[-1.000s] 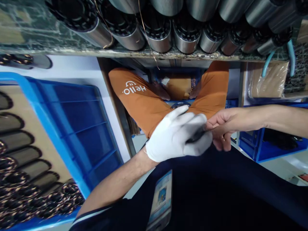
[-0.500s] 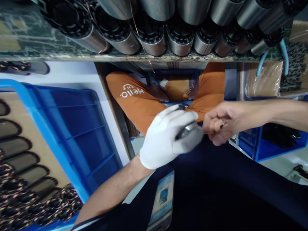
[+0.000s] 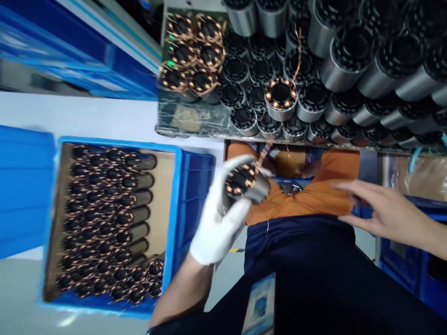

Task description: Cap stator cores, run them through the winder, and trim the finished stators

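Right hand (image 3: 380,209) drawn away, cylinder (image 3: 252,184) seemingly tilted

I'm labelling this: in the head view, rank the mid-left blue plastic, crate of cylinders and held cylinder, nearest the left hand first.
1. Held cylinder: in the left hand.
2. Crate of cylinders: left of the hand.
3. Mid-left blue plastic: farther left, past the crate.

And there's the dark green workbench top (image 3: 214,123), scuffed and marbled with wear, its worn front edge running off to the right! Left of it stretches a flat white surface (image 3: 115,111). Below, the pale grey-green floor (image 3: 21,293) catches bright light, and yellow-and-black striped tape (image 3: 237,250) peeks through!
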`<state>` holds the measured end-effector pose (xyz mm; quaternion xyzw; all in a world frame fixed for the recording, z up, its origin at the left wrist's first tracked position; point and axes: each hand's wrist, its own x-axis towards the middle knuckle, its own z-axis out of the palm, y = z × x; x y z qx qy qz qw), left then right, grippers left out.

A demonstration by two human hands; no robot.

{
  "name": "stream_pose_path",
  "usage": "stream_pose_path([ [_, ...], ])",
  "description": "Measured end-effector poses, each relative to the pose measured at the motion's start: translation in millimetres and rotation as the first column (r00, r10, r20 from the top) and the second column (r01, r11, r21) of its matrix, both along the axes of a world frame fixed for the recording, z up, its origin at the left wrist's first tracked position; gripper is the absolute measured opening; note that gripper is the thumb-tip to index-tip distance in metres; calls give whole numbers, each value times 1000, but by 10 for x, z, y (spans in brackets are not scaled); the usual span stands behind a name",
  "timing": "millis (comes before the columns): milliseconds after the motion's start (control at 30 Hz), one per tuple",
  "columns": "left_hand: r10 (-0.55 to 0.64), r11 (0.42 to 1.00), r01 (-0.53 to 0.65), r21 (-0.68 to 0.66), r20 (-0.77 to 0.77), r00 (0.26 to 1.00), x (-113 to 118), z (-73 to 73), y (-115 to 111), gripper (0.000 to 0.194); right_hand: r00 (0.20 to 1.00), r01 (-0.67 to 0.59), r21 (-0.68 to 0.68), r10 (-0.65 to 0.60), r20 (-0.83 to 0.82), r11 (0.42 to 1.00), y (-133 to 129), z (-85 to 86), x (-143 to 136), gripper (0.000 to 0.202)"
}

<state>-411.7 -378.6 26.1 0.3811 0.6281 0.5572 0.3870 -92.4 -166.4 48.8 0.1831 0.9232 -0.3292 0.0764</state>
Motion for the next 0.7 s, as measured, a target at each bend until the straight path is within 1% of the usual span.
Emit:
stream_pose_path([
  [33,85,994,-73,77,-164,983,-164,15,81,69,998,-37,-55,39,46,998,-53,-87,22,54],
  [67,150,983,-108,146,-318,936,-326,22,198,68,991,-87,-110,98,94,990,-121,-167,24,50],
  [100,188,975,-111,194,-447,874,-479,23,344,68,976,-142,-166,166,142,976,-199,-235,7,51],
  [133,185,976,-90,197,-544,818,-615,16,510,69,954,-189,-217,232,193,958,-279,-290,-24,54],
  [200,124,988,-35,147,-661,740,-809,-11,855,70,906,-246,-284,324,273,927,-424,-359,-108,59],
  [267,53,996,19,92,-721,691,-891,-55,1130,68,875,-252,-327,359,324,911,-521,-386,-170,60],
  [300,30,996,39,76,-742,670,-899,-84,1214,68,874,-235,-343,352,336,910,-549,-392,-178,59],
  [367,41,995,45,89,-777,628,-899,-161,1250,75,895,-160,-364,290,339,918,-572,-406,-135,58],
  [400,86,992,22,126,-785,614,-915,-212,1205,82,911,-108,-371,242,335,922,-576,-418,-85,56],
  [433,168,981,-29,190,-778,606,-954,-270,1130,86,925,-50,-379,187,332,924,-579,-437,-24,54],
  [467,284,956,-116,270,-751,596,-1024,-336,1036,86,935,8,-390,132,330,921,-585,-461,45,51],
  [500,407,913,-230,337,-712,573,-1124,-408,941,82,940,62,-405,83,332,912,-597,-490,113,49],
  [533,504,863,-349,366,-676,538,-1248,-483,857,75,939,108,-422,47,341,900,-615,-523,176,47],
  [567,555,822,-455,344,-665,500,-1386,-558,798,69,935,146,-439,21,354,886,-639,-559,228,47],
  [600,547,807,-522,277,-685,482,-1527,-629,769,67,930,173,-456,8,368,873,-668,-594,266,47],
  [633,498,813,-549,193,-720,484,-1657,-692,772,69,926,186,-471,6,378,862,-700,-628,288,47],
  [700,359,855,-517,46,-771,525,-1849,-781,856,76,924,182,-491,23,382,852,-760,-683,291,47],
])
